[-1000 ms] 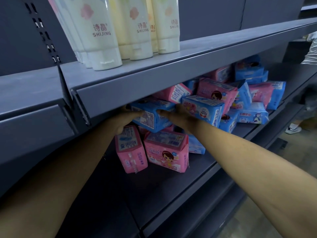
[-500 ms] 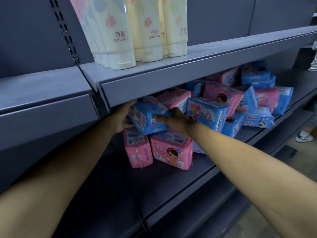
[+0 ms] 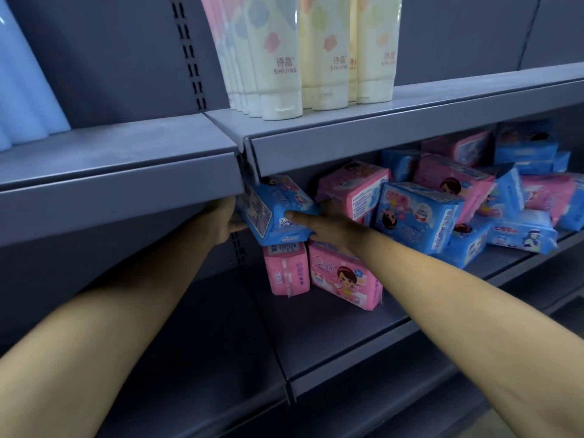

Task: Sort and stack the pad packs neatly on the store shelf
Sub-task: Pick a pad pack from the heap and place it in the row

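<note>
A blue pad pack (image 3: 275,211) sits tilted on top of two pink pad packs, a narrow pink pack (image 3: 286,270) and a wider pink pack with a cartoon girl (image 3: 344,279), at the left end of the grey store shelf (image 3: 331,339). My left hand (image 3: 221,219) grips the blue pack's left end, its fingers partly hidden under the upper shelf edge. My right hand (image 3: 325,226) holds the pack's right end, thumb along its front. To the right lies a loose heap of blue and pink packs (image 3: 442,200).
The upper shelf (image 3: 410,128) hangs low over the packs and carries several upright cream tubes (image 3: 281,58). Pale blue bottles (image 3: 22,90) stand at the far left. A slotted upright (image 3: 235,248) divides the bays. More shelf boards run below.
Both hands have carried the blue pack leftward toward the bay's left end, above the two pink packs. The camera has moved closer and turned left.
</note>
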Demonstrator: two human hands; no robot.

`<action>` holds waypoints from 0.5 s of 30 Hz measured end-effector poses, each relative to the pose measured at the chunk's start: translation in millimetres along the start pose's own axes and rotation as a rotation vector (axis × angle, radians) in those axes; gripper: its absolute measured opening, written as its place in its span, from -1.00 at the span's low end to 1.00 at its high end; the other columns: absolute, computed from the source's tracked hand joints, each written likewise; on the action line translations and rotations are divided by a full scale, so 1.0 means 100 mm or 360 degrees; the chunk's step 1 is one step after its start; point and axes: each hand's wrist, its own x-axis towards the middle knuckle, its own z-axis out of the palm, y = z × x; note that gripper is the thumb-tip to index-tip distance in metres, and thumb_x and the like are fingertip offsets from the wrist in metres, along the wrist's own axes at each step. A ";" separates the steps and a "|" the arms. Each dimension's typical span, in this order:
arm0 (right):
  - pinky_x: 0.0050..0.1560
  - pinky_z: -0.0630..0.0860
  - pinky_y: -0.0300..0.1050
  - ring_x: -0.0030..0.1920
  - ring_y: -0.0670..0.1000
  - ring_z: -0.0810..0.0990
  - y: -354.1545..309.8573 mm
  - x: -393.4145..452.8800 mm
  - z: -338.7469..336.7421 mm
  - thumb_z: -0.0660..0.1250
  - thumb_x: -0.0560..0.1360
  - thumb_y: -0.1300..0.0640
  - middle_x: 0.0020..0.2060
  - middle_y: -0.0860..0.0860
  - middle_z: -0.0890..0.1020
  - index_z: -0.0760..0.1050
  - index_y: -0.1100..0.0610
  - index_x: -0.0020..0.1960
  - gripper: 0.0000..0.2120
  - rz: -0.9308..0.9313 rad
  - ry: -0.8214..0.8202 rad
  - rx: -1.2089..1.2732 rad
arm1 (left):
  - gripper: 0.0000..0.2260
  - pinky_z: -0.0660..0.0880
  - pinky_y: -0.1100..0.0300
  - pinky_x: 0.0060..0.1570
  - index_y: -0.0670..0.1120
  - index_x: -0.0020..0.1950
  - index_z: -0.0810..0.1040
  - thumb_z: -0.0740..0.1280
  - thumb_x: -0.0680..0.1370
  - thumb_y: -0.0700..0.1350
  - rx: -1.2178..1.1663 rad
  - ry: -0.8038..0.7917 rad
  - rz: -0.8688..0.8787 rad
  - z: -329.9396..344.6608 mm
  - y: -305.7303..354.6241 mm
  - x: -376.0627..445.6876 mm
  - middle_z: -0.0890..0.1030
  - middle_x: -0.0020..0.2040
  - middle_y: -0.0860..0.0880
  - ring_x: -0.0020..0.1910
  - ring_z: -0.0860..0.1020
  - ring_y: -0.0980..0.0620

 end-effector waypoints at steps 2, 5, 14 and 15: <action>0.08 0.59 -0.07 -0.02 -0.09 0.64 -0.05 -0.03 0.06 0.46 0.42 0.01 0.04 0.01 0.66 0.53 0.01 0.01 -0.79 0.0009 -0.0041 0.0082 | -0.86 0.55 0.20 -0.40 -0.05 -0.12 0.51 0.18 0.59 -0.16 -0.0046 0.0048 0.0051 -0.09 0.00 -0.01 0.60 -0.22 -0.02 -0.29 0.60 0.04; 0.21 0.52 0.01 0.11 0.00 0.61 -0.11 -0.06 0.17 0.44 0.44 0.05 0.13 0.05 0.63 0.48 0.04 0.11 -0.72 0.0043 -0.0140 0.0192 | -0.90 0.53 0.28 -0.47 -0.09 -0.04 0.51 0.21 0.60 -0.14 -0.0211 0.0098 0.0050 -0.23 0.00 0.01 0.60 -0.20 -0.02 -0.27 0.59 0.07; 0.09 0.56 -0.07 0.16 0.02 0.59 -0.14 -0.10 0.54 0.48 0.41 0.15 0.21 0.10 0.58 0.37 0.20 0.35 -0.44 0.0146 -0.0250 0.0225 | -0.68 0.56 0.24 -0.33 -0.10 0.29 0.51 0.33 0.56 -0.03 -0.0090 -0.0080 0.0110 -0.61 -0.04 -0.06 0.61 0.04 -0.05 -0.04 0.60 0.04; 0.05 0.57 -0.10 0.14 0.01 0.60 -0.14 -0.10 0.57 0.48 0.41 0.16 0.19 0.09 0.60 0.40 0.19 0.33 -0.46 0.0124 -0.0270 0.0214 | -0.70 0.57 0.20 -0.34 -0.07 0.24 0.53 0.35 0.55 0.01 -0.0062 -0.0127 0.0094 -0.64 -0.03 -0.09 0.61 0.04 -0.03 -0.06 0.61 0.04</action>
